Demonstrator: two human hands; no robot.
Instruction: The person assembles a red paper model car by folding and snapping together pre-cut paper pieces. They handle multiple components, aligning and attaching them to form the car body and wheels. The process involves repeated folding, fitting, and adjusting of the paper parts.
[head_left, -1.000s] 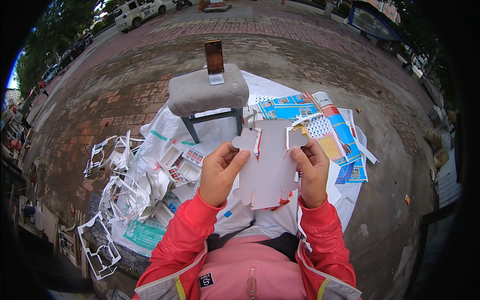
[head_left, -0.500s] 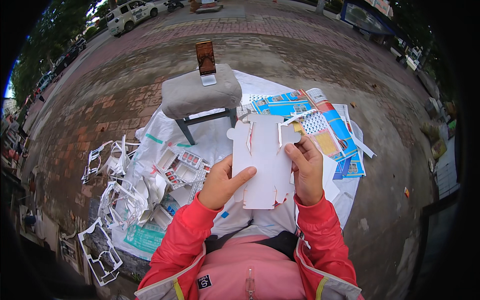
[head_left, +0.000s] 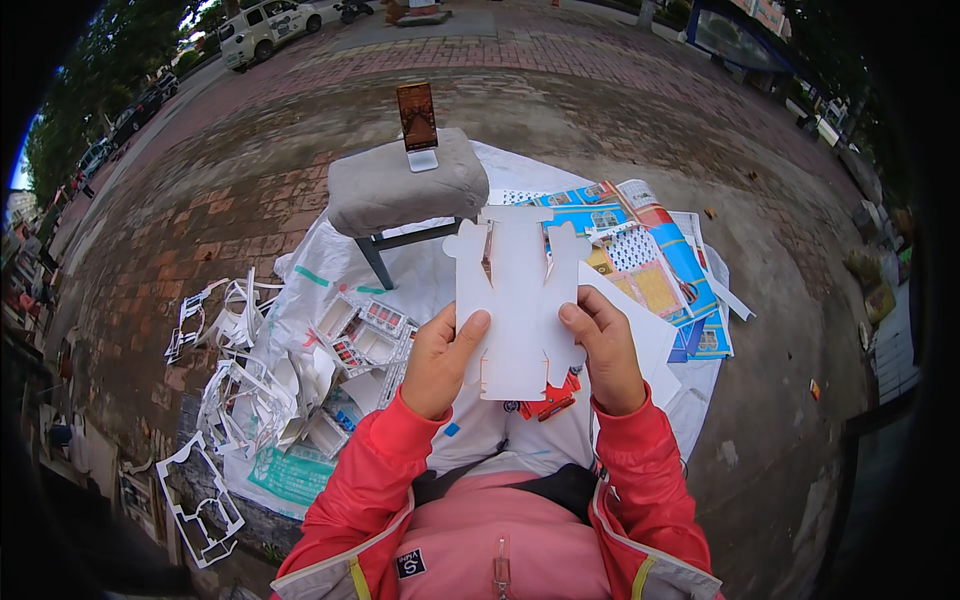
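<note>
white card (head_left: 517,315) farther forward, stool (head_left: 400,200) partly behind

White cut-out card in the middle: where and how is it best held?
Probably hold the white card by both long side edges, midway along, coming in from left and right. It looks thin, flat and uncut there; the far end, weakened by slits, might tear.

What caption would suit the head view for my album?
Left hand and right hand hold a white card cutout; beyond, a phone stands on a grey stool.
</note>
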